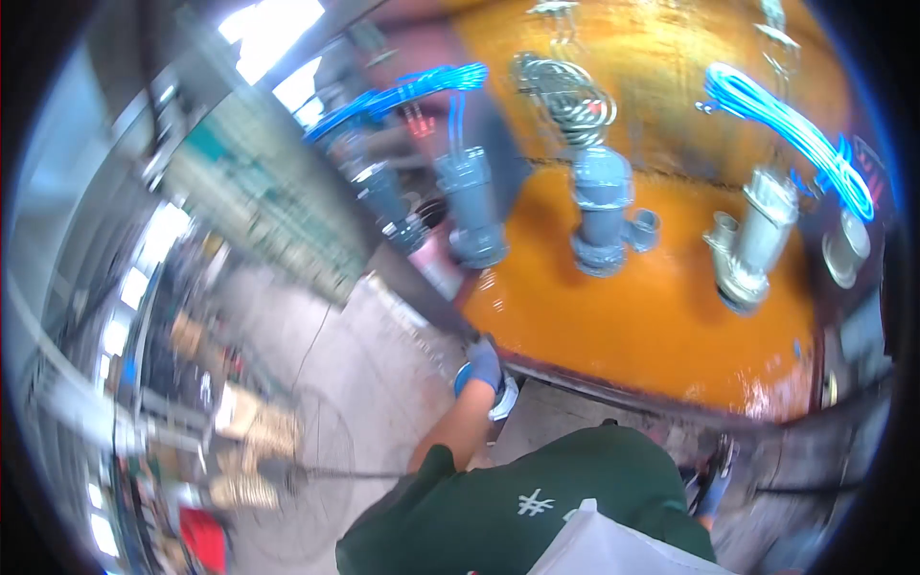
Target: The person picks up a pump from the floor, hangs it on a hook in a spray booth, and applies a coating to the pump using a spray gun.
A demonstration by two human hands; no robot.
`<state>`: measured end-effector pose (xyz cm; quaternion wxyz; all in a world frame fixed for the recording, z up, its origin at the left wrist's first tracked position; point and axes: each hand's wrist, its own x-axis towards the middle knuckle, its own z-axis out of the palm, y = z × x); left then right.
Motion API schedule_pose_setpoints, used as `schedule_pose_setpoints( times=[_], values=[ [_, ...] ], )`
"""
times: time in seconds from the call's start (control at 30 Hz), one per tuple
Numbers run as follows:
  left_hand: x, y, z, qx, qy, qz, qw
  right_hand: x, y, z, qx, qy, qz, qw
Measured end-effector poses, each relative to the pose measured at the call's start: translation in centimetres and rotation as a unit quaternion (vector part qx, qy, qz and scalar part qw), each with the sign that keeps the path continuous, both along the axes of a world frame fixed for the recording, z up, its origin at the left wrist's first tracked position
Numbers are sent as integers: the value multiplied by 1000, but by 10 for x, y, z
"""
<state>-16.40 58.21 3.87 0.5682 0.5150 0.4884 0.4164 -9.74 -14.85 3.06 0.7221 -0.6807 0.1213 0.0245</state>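
Observation:
My left hand (pixel 484 364), in a blue-grey glove, is by the near left corner of an orange-coated booth (pixel 594 355). Just beneath it shows a blue and white rounded thing (pixel 505 399); blur hides whether the fingers grip it. Lower right, my right hand (pixel 712 496) is mostly hidden beside my body, close to a dark and silver tool (pixel 723 454) whose kind is too smeared to tell. In front of me hang grey pumps: one in the middle (pixel 602 206), a lighter one (pixel 762 235) to its right, another (pixel 471 211) to its left.
Bright blue coiled cables (pixel 795 129) and a grey coil (pixel 570 96) hang above the pumps on hooks. At left stand a greenish panel (pixel 268 192), a round fan guard (pixel 316 441) and brown boxes (pixel 254 422). A red thing (pixel 201 539) lies lower left.

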Motion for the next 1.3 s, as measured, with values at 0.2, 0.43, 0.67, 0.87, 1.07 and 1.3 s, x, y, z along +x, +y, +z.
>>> schedule_pose_setpoints(
  times=[0.2, 0.43, 0.67, 0.87, 1.07, 1.3],
  values=[
    [-137, 146, 198, 306, -130, 314, 889, 9, -33, -67, 47, 112, 11, 993],
    [-216, 224, 403, 312, -167, 245, 903, 28, -24, -57, 24, 120, 40, 992],
    [-204, 212, 435, 272, -353, 164, 880, 30, -32, -59, 15, 121, 50, 991],
    [-205, 218, 443, 271, -264, 158, 912, 22, -54, -68, 22, 119, 44, 992],
    [-256, 282, 441, 474, 72, 254, 840, 9, -74, -91, 85, 92, 64, 990],
    [-277, 316, 429, 433, 409, 181, 783, -12, -51, -66, -21, 90, 3, 996]
  ],
)
